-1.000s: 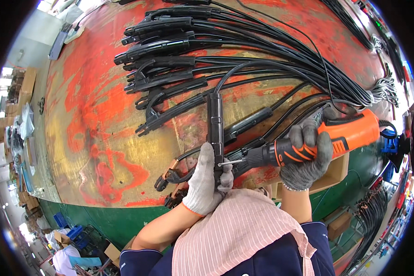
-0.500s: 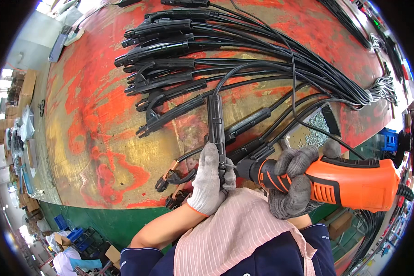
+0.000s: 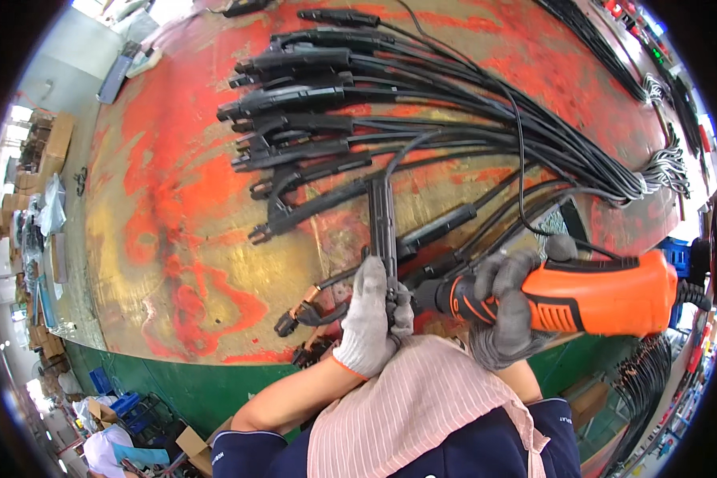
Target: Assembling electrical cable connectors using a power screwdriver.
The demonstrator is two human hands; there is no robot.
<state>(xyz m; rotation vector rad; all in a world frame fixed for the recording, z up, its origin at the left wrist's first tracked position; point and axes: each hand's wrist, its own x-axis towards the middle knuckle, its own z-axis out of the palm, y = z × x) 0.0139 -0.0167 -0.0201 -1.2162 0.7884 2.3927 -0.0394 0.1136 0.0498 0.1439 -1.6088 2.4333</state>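
Observation:
My left hand (image 3: 366, 319), in a white knit glove, grips the lower end of a black welding electrode holder (image 3: 382, 223). The holder stands lengthwise away from me, and its cable curves off to the right. An orange power screwdriver (image 3: 601, 296) lies level in my right hand (image 3: 506, 307), which wears a grey glove with its fingers wrapped round the black front part. The driver's nose points left at the holder's side, close to my left fingertips. Its bit tip is hidden there, so contact cannot be made out.
Several black holders (image 3: 287, 102) lie in a row across the worn red table (image 3: 207, 231), their cables bundled at the right. Small screws (image 3: 556, 219) sit in a tray behind the driver. Holder parts with copper-coloured pieces (image 3: 299, 312) lie left of my left hand. A loose cable (image 3: 520, 151) crosses the bundle.
The whole view has shifted a little, moving the row of holders right and down. The screwdriver's rear has risen slightly. Both hands keep their holds.

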